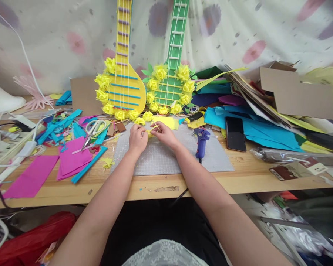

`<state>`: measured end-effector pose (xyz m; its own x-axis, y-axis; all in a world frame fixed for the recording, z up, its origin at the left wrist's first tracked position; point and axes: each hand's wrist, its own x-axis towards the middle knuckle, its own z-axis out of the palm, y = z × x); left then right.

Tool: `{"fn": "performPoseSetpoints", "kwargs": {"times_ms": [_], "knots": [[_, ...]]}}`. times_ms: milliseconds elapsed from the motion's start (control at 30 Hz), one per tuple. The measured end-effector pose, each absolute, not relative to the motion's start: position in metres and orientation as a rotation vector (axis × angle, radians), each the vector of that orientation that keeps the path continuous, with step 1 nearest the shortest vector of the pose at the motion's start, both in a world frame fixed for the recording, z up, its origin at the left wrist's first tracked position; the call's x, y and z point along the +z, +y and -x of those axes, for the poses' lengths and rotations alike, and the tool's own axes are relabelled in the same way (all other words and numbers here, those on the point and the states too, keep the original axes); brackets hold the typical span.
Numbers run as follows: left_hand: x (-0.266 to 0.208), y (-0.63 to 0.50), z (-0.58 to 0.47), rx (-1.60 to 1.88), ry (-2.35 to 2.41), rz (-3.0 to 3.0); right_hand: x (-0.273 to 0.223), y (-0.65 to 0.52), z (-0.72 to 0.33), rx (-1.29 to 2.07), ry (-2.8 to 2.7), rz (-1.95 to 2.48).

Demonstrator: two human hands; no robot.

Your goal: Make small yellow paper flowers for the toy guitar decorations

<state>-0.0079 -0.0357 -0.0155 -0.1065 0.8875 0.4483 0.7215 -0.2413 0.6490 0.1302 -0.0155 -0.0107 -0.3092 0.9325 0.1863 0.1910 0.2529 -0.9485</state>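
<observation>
Above the grey cutting mat (155, 162), my two hands work close together. With fingers curled, my left hand (138, 139) pinches a small piece of yellow paper (149, 133), mostly hidden by the fingers. My right hand (165, 135) is closed on a thin pale stick (154, 126), its tip near the same paper. Just behind them lie loose yellow paper flowers (147, 116) and a flat yellow sheet (168, 122). A yellow paper guitar (130, 85) and a green paper guitar (172, 74), both edged with yellow flowers, lean at the back.
A purple glue gun (202, 142) stands on the mat's right side. Farther right are a black phone (235, 133), blue paper (269, 131) and stacked cardboard (296, 92). Scissors (94, 131), magenta sheets (74, 157) and a power strip (5, 155) lie to the left.
</observation>
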Motion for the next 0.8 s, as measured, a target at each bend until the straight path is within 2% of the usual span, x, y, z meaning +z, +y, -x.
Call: {"fn": "performPoseSetpoints", "kwargs": {"times_ms": [300,533,800], "knots": [[-0.017,-0.034,0.009,1.342,1.801,-1.975,-0.011,-0.016,-0.128,1.068,-1.703,1.055],[-0.01,-0.038,0.005,1.596,1.689,-1.72,-0.003,-0.023,-0.129,0.474,-1.782,1.314],[0.004,-0.037,-0.001,1.221,1.325,-0.809,0.008,-0.033,-0.127,0.196,-2.093,1.327]]}}
